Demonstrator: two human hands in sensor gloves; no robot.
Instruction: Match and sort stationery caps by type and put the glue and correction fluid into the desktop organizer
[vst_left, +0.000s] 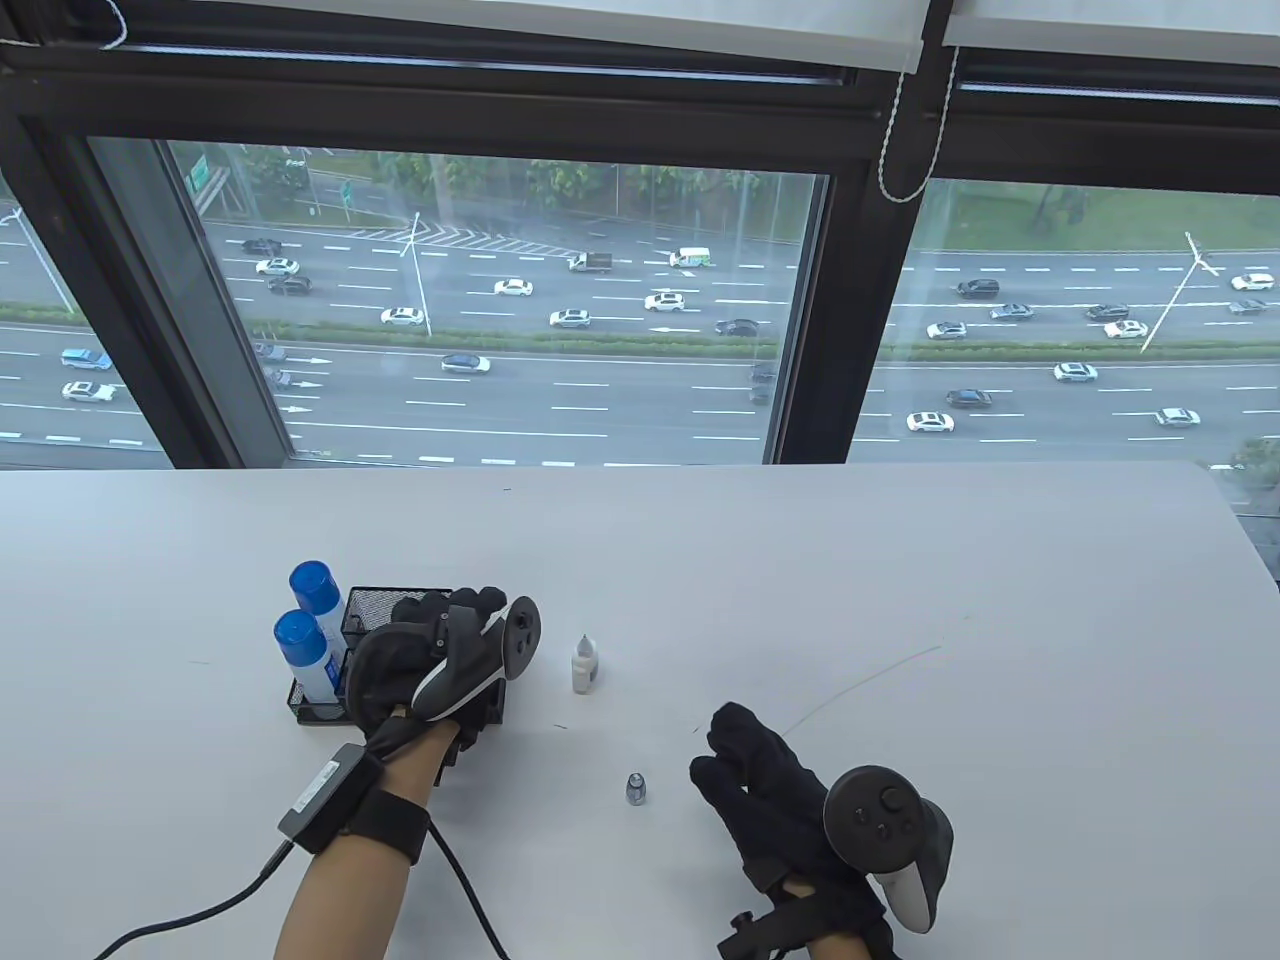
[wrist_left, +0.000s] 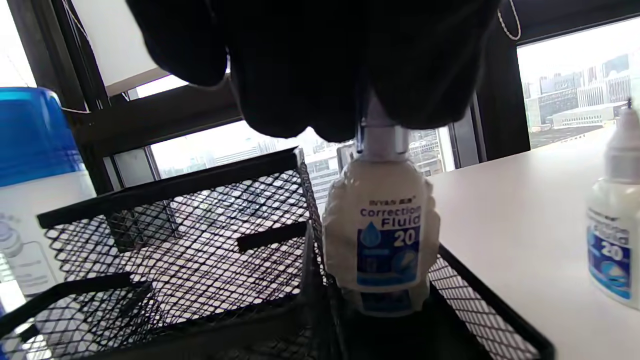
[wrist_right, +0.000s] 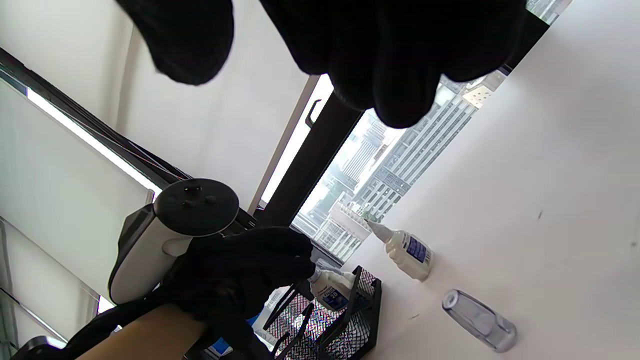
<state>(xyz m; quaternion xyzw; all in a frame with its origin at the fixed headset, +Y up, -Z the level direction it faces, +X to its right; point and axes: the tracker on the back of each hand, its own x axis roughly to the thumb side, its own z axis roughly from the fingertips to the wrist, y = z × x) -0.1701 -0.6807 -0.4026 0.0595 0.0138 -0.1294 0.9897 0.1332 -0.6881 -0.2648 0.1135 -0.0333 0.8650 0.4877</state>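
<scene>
- Over the black wire-mesh desktop organizer (wrist_left: 200, 240), the left hand (vst_left: 420, 660) pinches the silver-capped neck of a small white correction fluid bottle with a blue label (wrist_left: 382, 235); its fingertips (wrist_left: 320, 100) are curled around the top, and the bottle's base sits low in the organizer's right-hand compartment.
- The right hand (vst_left: 770, 790) lies on the table with fingers relaxed and holds nothing.
- Two white glue bottles with blue caps (vst_left: 305, 640) stand in the organizer's left side, so the glue appears stored.
- A second white correction fluid bottle, uncapped with its nozzle bare (vst_left: 585, 665), stands on the table just right of the organizer.
- Its likely match, a small clear grey plastic cap (vst_left: 635, 790), lies loose near the right hand's fingers.
- By this reckoning, capping that bottle and stowing it is what remains.
- The white table (vst_left: 900, 600) is smooth, with faint marks, and runs up to a large dark-framed window (vst_left: 830, 330) overlooking a busy multi-lane road.
</scene>
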